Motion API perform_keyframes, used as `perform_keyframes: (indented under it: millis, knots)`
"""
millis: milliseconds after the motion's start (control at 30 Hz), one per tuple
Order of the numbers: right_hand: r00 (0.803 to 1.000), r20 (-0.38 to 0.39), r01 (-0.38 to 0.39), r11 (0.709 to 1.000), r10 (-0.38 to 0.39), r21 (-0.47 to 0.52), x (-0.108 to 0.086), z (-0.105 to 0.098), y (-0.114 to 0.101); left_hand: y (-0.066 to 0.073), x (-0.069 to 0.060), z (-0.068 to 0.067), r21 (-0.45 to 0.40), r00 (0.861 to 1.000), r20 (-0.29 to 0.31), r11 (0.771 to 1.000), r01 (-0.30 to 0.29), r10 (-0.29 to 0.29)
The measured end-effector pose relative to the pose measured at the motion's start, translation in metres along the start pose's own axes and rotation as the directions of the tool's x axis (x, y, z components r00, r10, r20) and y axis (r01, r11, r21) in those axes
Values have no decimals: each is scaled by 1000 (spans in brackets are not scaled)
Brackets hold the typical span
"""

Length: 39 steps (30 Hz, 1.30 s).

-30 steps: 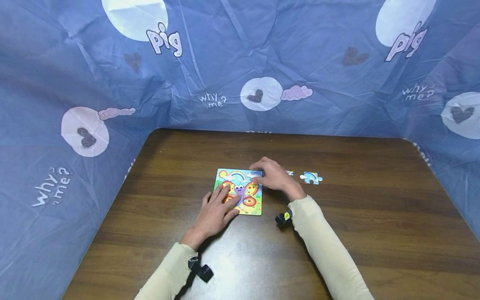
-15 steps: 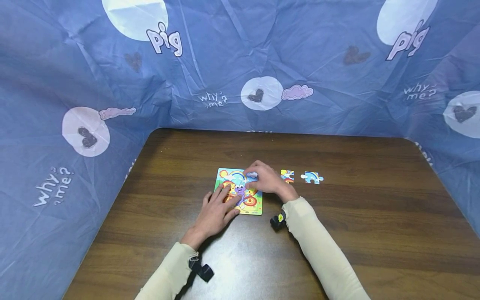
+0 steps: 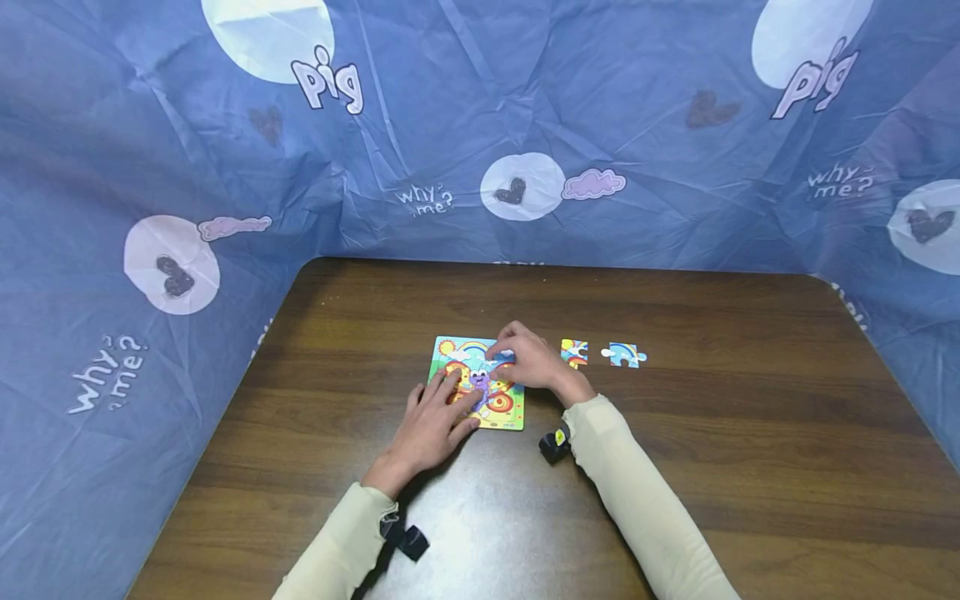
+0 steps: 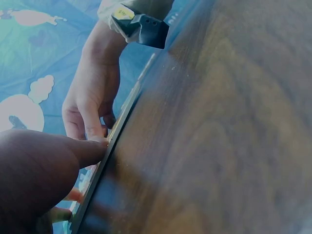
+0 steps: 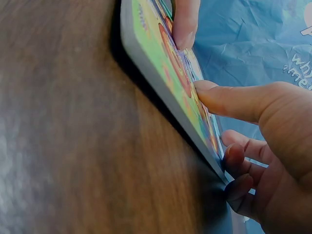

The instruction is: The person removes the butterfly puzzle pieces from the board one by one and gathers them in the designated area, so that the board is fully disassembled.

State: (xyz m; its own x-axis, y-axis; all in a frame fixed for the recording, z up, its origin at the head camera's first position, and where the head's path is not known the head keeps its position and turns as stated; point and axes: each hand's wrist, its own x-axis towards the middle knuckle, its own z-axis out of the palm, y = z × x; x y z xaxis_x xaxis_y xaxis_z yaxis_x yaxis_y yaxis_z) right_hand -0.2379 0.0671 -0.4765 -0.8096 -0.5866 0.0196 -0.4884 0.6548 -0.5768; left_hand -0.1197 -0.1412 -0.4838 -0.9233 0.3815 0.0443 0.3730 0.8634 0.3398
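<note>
- Head view: bright, fairly sharp; white glare on dark brown wood-grain tabletop (image 3: 480,537), lower centre.
- Shadow beside cream fabric left sleeve (image 3: 337,542).
- 2 wrist views: dimmer, tabletop blurred.
- Left wrist: bluish cast, hazy.
- Right wrist: dark shadow along colourful square puzzle board (image 5: 176,87).

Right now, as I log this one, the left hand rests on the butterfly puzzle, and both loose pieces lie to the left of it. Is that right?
Not quite: the side is wrong. In the head view, the nearer loose piece and the farther one both lie to the right of the butterfly puzzle. The left hand does rest on it.
</note>
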Motion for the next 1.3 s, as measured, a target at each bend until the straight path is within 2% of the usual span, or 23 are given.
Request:
perform_keyframes:
  millis: [267, 433, 533, 900, 1300]
  knots:
    - [1000, 12, -3, 1000, 3, -3, 1, 0, 0, 9, 3, -5, 0, 1000, 8, 1000, -5, 5]
    - [1000, 9, -16, 1000, 16, -7, 1, -1, -2, 18, 10, -3, -2, 1000, 9, 1000, -25, 25]
    - [999, 18, -26, 1000, 26, -8, 2, -1, -3, 20, 13, -1, 3, 1000, 18, 1000, -13, 13]
    - [998, 33, -55, 998, 55, 3, 0, 1, -3, 21, 14, 6, 39, 1000, 27, 999, 7, -8]
    - [1000, 28, -3, 999, 2, 45, 0, -1, 2, 21, 14, 5, 45, 999, 37, 999, 5, -7]
